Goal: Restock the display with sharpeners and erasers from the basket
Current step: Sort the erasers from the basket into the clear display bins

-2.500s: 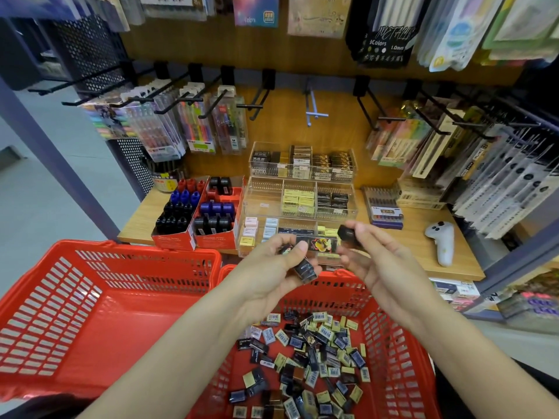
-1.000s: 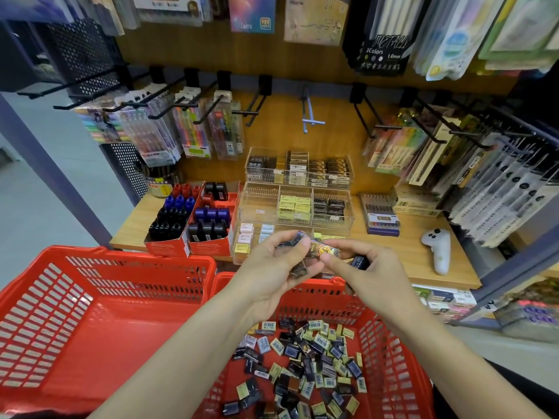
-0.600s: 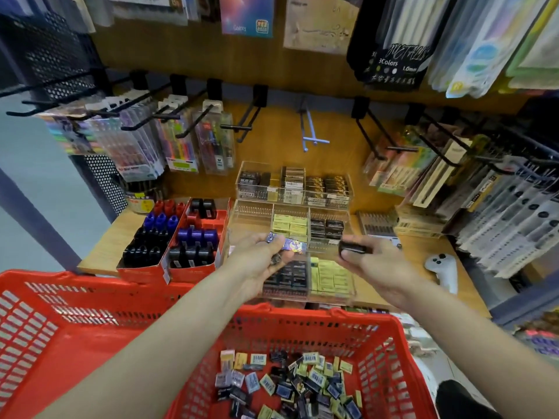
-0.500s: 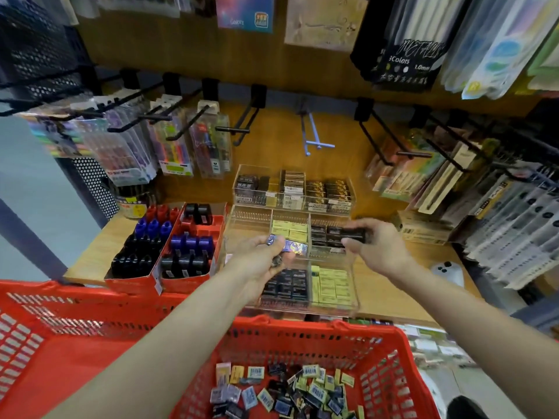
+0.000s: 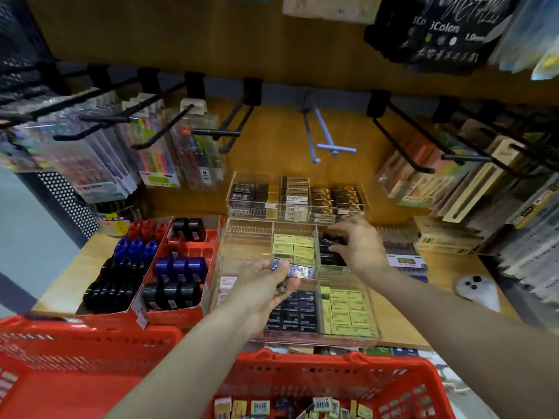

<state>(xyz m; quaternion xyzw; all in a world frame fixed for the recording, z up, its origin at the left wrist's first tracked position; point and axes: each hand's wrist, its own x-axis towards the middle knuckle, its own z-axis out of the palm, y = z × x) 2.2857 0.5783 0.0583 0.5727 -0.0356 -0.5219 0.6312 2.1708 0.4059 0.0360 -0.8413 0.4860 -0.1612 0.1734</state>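
While left hand [image 5: 266,293] keeps gripping holographic-wrapped erasers [image 5: 295,269] over clear display tray [image 5: 242,252], right hand [image 5: 358,247] has reached into middle-row right compartment, fingers [image 5: 338,230] pinching black eraser [image 5: 331,243]; basket [image 5: 332,370] now lower in view.

Packs of coloured pens [image 5: 157,152] hang from black hooks [image 5: 163,128] at the far left, above a wooden desk [image 5: 447,276]. A bare blue hook [image 5: 325,140] juts from the back panel at the middle. A dark marker pack [image 5: 435,28] hangs at the top right. Boxed stationery [image 5: 447,240] is stacked at the far right, and a white controller [image 5: 478,290] lies on the desk nearer, at the right. At the far left stands a black perforated panel [image 5: 65,198].
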